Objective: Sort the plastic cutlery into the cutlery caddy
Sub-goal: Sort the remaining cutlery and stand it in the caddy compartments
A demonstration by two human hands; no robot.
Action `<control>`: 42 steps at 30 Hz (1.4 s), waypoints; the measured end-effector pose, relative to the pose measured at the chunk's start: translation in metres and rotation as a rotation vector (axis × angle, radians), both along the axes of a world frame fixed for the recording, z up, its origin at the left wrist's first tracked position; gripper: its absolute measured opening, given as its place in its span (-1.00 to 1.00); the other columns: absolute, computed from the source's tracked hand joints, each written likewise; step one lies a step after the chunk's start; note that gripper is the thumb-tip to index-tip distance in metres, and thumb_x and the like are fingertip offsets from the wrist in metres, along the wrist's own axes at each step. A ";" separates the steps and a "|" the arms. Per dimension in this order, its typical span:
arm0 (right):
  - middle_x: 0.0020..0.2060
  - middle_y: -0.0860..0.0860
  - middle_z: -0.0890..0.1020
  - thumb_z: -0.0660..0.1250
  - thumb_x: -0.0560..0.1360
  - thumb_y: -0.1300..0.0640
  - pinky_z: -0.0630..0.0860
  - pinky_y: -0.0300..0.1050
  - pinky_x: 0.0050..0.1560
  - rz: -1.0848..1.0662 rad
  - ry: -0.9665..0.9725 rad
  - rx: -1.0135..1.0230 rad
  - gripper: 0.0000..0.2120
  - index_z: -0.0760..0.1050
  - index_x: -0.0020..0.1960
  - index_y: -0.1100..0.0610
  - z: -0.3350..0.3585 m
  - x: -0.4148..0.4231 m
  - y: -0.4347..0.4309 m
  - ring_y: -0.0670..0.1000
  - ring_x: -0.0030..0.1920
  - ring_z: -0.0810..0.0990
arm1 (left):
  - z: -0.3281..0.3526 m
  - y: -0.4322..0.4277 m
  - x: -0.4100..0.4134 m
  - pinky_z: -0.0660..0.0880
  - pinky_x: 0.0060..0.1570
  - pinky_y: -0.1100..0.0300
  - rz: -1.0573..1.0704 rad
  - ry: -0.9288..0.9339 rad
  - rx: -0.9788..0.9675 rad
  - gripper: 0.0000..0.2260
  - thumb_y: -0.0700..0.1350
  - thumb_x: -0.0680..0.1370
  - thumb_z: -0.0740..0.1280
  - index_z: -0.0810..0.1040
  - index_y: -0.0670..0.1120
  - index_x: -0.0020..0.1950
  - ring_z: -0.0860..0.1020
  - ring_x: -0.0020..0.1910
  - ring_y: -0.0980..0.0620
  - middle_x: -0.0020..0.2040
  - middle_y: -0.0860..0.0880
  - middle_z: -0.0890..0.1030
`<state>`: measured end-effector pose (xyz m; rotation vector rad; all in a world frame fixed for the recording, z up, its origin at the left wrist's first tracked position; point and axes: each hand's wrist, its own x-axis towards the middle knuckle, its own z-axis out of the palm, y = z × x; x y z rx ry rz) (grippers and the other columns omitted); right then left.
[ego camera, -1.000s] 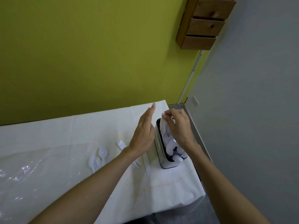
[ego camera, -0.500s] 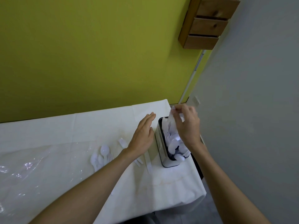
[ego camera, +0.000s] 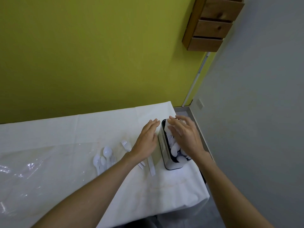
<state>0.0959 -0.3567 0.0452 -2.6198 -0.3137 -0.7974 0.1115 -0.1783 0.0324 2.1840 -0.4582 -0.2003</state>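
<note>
Now, left hand [ego camera: 148,139]: one hand, palm down, fingers straight and close together; it holds nothing, and its little-finger edge lies just beside the caddy's long wall. Whether it touches the wall I cannot tell.
Right hand [ego camera: 185,137]: one hand, fingers straight and slightly spread, laid over the open top of the caddy; it grips nothing, and its fingertips rest on a white piece standing at the far end.
Cutlery caddy [ego camera: 163,146]: one, upright, narrow, directly under the right hand and just right of the left hand, with a pale label on the wall facing the left hand.
Cutlery in the caddy [ego camera: 174,150]: white spoon bowls beneath the right wrist and fork tines beneath the right palm; the hand hides too many for a count.
Loose spoons [ego camera: 107,152]: three bowls show, lying left of the left forearm.
Loose forks [ego camera: 126,143]: two, one just left of the left wrist, the other among the spoons.
Flat white strip [ego camera: 151,166]: one, under the left wrist, between the forearm and the caddy.
Table [ego camera: 65,132]: one, with a white cloth.
Clear plastic sheet [ego camera: 24,170]: one, well left of both hands.
Wooden drawer unit [ego camera: 212,23]: one on the wall, three drawers.
</note>
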 end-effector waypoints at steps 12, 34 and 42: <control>0.35 0.15 0.52 0.18 0.60 -0.03 0.20 0.04 0.51 0.060 0.087 -0.154 -0.50 0.43 0.39 0.29 0.012 -0.005 0.020 0.10 0.42 0.42 | 0.000 0.025 -0.010 0.02 0.44 0.36 0.024 -0.014 -0.025 -0.50 -0.36 0.60 0.07 0.23 -0.05 0.52 0.02 0.54 0.21 0.53 0.12 0.20; -0.08 0.02 0.55 0.37 0.54 0.02 0.53 -0.17 -0.04 -0.169 1.131 0.343 -0.73 0.41 0.11 0.17 -0.100 -0.066 0.226 -0.02 -0.11 0.55 | -0.101 0.193 -0.107 0.42 0.13 0.07 0.717 0.309 0.295 -0.74 -0.29 0.50 0.36 0.49 -0.19 0.18 0.39 0.18 -0.16 0.15 -0.14 0.46; -0.19 0.06 0.61 0.38 0.53 0.10 0.60 0.03 -0.09 -0.348 1.036 0.436 -0.83 0.45 -0.06 0.19 -0.099 -0.057 0.193 0.08 -0.18 0.62 | -0.099 0.188 -0.104 0.43 -0.02 0.17 0.672 0.330 0.212 -0.83 -0.01 0.50 0.38 0.53 -0.11 -0.11 0.43 0.02 -0.03 -0.08 -0.01 0.48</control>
